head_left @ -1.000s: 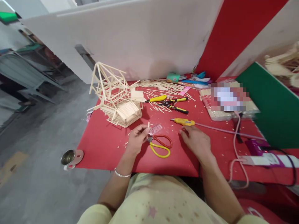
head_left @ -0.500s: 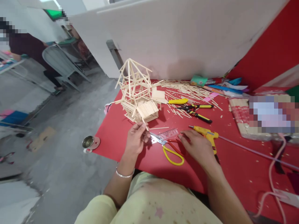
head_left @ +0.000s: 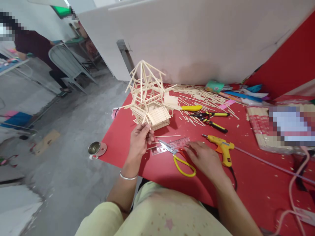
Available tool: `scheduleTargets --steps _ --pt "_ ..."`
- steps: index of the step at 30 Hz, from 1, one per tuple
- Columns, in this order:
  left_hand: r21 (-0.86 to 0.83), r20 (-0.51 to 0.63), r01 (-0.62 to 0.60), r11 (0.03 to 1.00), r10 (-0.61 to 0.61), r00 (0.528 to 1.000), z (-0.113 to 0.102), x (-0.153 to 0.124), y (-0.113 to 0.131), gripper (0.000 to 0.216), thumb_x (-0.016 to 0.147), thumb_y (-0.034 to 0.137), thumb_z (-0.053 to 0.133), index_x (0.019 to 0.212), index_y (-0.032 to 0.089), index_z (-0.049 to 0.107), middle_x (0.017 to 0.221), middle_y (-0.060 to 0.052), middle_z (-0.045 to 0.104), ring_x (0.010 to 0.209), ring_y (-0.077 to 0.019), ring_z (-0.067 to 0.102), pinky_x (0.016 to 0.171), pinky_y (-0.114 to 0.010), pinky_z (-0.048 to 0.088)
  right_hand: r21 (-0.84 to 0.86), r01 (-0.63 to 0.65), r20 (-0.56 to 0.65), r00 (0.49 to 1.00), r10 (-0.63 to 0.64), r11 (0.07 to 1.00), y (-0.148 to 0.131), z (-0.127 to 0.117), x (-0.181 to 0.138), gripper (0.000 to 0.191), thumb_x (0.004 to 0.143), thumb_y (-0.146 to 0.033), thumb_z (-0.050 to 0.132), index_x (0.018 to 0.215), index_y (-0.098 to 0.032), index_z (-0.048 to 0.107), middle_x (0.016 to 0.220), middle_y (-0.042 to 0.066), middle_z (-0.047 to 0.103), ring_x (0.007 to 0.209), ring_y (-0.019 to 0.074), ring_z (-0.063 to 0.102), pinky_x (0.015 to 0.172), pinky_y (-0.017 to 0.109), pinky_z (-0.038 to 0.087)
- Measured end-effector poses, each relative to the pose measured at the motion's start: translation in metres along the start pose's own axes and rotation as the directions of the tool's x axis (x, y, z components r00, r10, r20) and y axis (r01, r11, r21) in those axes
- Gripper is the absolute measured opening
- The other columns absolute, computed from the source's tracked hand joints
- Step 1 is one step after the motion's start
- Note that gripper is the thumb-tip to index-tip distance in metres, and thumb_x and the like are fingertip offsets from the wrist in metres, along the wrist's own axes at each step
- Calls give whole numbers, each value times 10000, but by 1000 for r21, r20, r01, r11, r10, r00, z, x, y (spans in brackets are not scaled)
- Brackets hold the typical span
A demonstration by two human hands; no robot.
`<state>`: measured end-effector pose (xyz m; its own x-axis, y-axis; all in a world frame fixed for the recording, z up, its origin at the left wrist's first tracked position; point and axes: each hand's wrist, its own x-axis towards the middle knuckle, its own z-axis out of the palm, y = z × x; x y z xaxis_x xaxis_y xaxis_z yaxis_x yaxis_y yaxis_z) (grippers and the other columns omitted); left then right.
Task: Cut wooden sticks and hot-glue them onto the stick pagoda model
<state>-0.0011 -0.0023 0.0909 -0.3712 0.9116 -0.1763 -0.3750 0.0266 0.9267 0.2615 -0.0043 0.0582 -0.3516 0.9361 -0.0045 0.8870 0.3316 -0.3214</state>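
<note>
My left hand (head_left: 140, 137) is closed in a pinch on a thin wooden stick (head_left: 150, 129), at the front of a stick-built model (head_left: 158, 115). Its slatted flat panel lies just beyond my fingers. Scissors (head_left: 174, 151) with one yellow and one red handle lie partly across a clear ruler (head_left: 178, 143), blades pointing towards my left hand. My right hand (head_left: 204, 157) is open, fingers loosely bent, with its fingertips over the red handle; whether they touch it is hard to see. Loose sticks (head_left: 169, 135) lie between the model and the ruler.
A yellow glue gun (head_left: 222, 146) lies right of my right hand, its cord trailing forward. Pliers (head_left: 211, 118), a yellow-handled tool (head_left: 191, 108) and scattered sticks (head_left: 199, 93) lie behind. A metal cup (head_left: 97, 149) is at the left edge. A person (head_left: 34, 49) sits far left.
My left hand has moved with the stick away from the scissor blades, up to the model's front. My right hand has shifted left over the red handle. The view has shifted slightly.
</note>
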Motion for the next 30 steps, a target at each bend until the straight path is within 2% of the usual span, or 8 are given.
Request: scheduleTargets --steps 12,18,21,24,26,27,28,30 --pt "42 -22 -4 999 5 1000 4 6 -1 354 763 438 812 775 159 593 603 13 654 373 -59 501 324 -157 311 21 11 56 998 -13 1000 -1 1 0 329 1027 -383 429 1148 -240 700 1098 66 725 990 223 687 749 302 440" --pt "102 24 -32 994 30 999 8 -20 -2 310 771 397 801 747 173 587 591 16 653 403 -74 539 351 -157 352 43 -8 37 999 6 999 7 -11 0 339 1025 -376 421 1144 -244 710 1090 60 732 982 203 679 744 284 429" --pt "142 106 -29 989 13 994 17 -30 -17 283 755 392 815 787 177 634 626 1 686 426 -89 566 365 -169 381 11 -56 14 998 56 998 26 -26 14 338 1012 -389 435 1149 -247 709 1108 59 736 979 203 675 772 282 431" --pt "181 227 -20 983 -22 974 34 -30 -37 278 768 405 810 825 175 664 543 9 652 385 -79 512 382 -174 388 -93 -188 -25 982 186 978 59 -40 41 357 1003 -387 418 1190 -246 687 1177 77 718 1009 224 665 782 296 446" --pt "190 288 -2 982 -53 956 47 -27 -46 290 772 416 808 833 172 662 512 11 634 377 -78 500 397 -177 398 -186 -237 -68 971 228 954 84 -46 66 409 983 -341 434 1325 -217 620 1287 120 668 1140 263 619 884 335 456" --pt "190 316 6 982 -67 946 54 -25 -49 297 773 419 807 843 171 661 509 13 629 380 -78 503 403 -177 402 -234 -239 -82 971 226 942 96 -47 79 503 946 -313 492 1431 -183 533 1398 152 599 1254 294 552 973 369 437" --pt "185 343 11 983 -75 936 60 -23 -51 304 773 419 808 863 170 660 515 15 629 386 -79 509 407 -177 405 -287 -213 -38 977 211 934 108 -48 91 648 890 -302 574 1506 -150 443 1513 183 493 1351 329 465 1052 414 399" --pt "168 385 19 986 -84 919 69 -21 -52 321 778 408 807 935 169 660 546 21 634 403 -81 525 410 -176 408 -367 -149 114 973 203 918 125 -47 113 871 787 -283 688 1567 -128 332 1607 212 352 1438 372 341 1139 491 317"
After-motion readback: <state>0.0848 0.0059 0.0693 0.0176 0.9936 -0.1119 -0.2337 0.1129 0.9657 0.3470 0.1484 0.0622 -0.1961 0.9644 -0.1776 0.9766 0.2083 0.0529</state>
